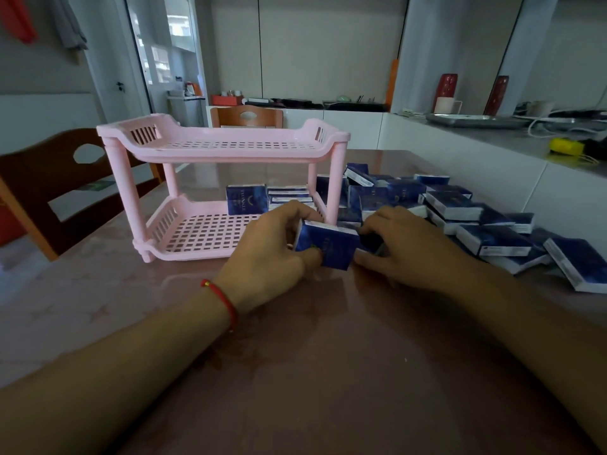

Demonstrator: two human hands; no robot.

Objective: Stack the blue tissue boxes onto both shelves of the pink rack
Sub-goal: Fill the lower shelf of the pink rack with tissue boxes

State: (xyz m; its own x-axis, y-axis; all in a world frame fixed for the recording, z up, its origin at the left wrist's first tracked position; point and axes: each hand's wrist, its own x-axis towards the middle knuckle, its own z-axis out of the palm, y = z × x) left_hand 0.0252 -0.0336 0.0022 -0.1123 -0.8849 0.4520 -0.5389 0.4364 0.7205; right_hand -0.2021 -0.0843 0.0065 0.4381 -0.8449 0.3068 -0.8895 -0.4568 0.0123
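Note:
A pink two-shelf rack (210, 149) stands on the table at centre left. Its top shelf holds nothing. On the right end of its bottom shelf stand several blue tissue boxes (246, 198). My left hand (272, 254) grips a blue tissue box (328, 246) just in front of the rack's right front leg. My right hand (404, 244) is beside it, its fingers curled round a second blue box (371, 241) that is mostly hidden. A loose heap of blue tissue boxes (460, 218) lies on the table to the right of the rack.
The brown glossy table (295, 356) stretches toward me. Wooden chairs (56, 185) stand at the left and behind the rack. A white counter (492, 142) with trays, cables and red vases runs along the right.

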